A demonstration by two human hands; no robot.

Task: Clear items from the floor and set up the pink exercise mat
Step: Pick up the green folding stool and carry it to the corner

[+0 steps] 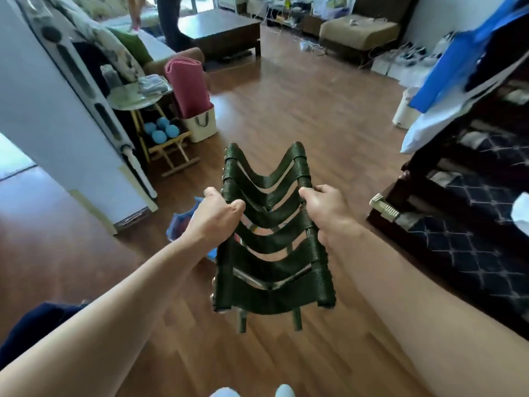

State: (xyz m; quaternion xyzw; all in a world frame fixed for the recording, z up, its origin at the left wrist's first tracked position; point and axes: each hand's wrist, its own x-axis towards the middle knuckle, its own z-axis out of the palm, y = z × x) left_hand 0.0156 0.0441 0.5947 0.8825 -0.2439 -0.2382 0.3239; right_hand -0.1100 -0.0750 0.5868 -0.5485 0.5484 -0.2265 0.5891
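Strap rack (270, 242) between hands (214, 219) (329, 212); pink mat (186, 87) beyond

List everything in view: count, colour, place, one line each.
strap rack: one, dark green, held mid-air, centre
tote: one, white, floor, left
pink exercise mat: one, pink, rolled, upright in tote
dumbbells: count unclear, blue, low wooden shelf, left
side table: one, pale round top, above dumbbells
coffee table: one, dark brown, far centre
ottoman: one, tan, far right
bin: one, white, floor, right
rug: one, navy patterned, right
floor bag: one, blue, left of rack
left hand: one, grips rack's left rail
right hand: one, grips rack's right rail
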